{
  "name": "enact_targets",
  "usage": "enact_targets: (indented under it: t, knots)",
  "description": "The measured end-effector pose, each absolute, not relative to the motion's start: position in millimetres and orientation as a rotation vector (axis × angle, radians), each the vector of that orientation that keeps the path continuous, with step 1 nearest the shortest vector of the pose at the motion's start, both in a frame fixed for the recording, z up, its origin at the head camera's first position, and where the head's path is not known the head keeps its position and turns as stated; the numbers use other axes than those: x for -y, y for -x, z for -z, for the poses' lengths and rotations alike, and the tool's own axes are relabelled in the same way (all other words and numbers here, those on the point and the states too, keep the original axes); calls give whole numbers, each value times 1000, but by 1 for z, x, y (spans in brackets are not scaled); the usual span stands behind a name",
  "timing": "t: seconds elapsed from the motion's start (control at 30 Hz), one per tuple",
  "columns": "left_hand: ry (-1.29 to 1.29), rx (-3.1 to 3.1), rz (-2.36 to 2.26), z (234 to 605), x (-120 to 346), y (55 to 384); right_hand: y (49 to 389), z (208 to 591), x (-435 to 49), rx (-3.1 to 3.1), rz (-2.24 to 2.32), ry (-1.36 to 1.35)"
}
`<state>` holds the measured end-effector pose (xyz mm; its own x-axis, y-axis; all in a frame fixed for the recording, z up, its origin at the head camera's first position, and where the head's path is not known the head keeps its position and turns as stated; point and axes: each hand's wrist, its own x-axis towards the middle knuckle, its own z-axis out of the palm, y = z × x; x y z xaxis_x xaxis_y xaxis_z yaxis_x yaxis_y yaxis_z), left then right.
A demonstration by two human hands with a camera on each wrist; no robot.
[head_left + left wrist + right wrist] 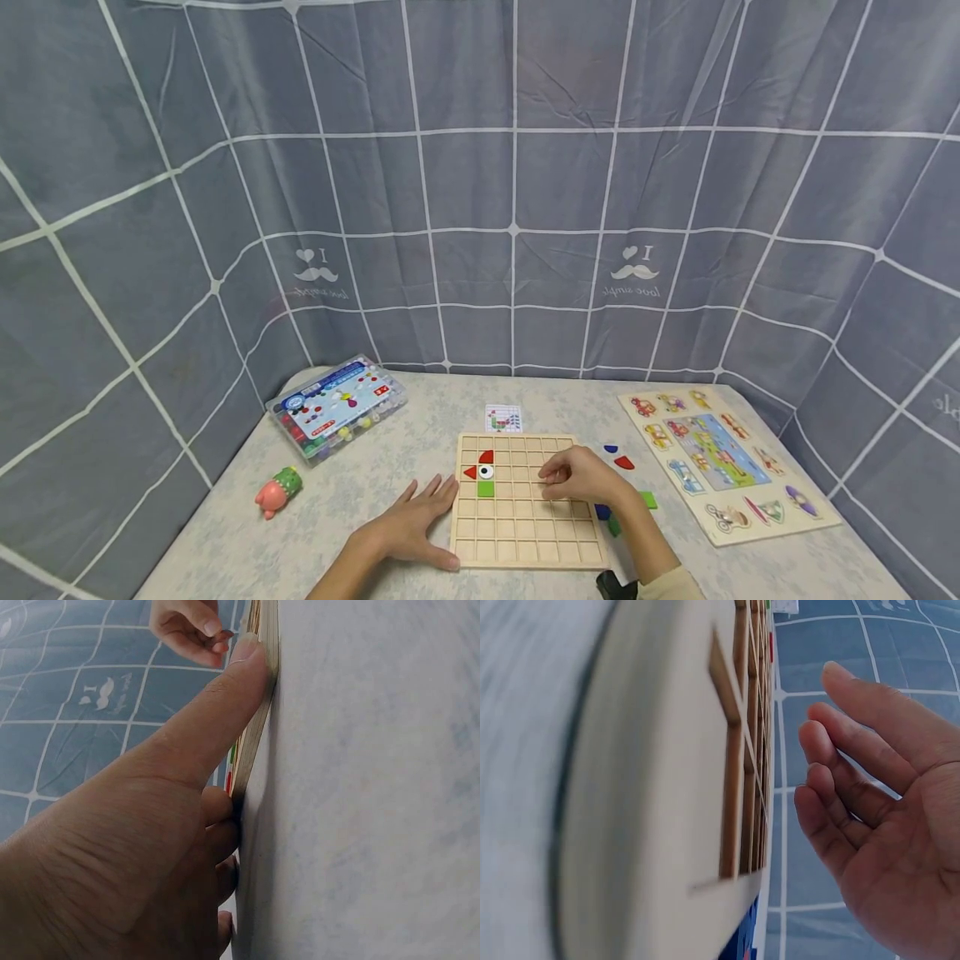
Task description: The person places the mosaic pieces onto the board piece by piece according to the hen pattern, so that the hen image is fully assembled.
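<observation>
Wooden grid board [525, 529] is probably light, stiff; hold the left edge. Left hand [407, 527] is relaxed, right hand [583, 477] looks empty.

On the table [375, 483] before me lies a board [517, 527], my left hand [411, 523] against its left edge, my right hand [585, 477] over its right half; a few pieces [486, 489] sit in it, towards the far left corner; loose pieces [624, 462] lie beside it, right; a card [502, 418] lies just behind; farther right, a puzzle [720, 450]; left, a toy [277, 493] before a box [337, 408]; behind everything, a curtain [472, 267]
</observation>
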<state>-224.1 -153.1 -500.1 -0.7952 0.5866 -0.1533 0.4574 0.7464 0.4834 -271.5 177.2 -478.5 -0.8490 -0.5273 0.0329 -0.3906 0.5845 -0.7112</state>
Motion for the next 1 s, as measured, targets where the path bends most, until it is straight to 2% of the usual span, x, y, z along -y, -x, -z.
enact_targets:
  t: [0.4,0.7,1.0]
  knots:
    - [-821,-2646,-629,501,153,224,263,479,-210,-2570,1190,692]
    - [-821,-2647,-619,503,154,226,262,478,-247,-2643,1177,523]
    - [-828,-2650,-606,504,154,227,262,484,-272,-2628,1166,590]
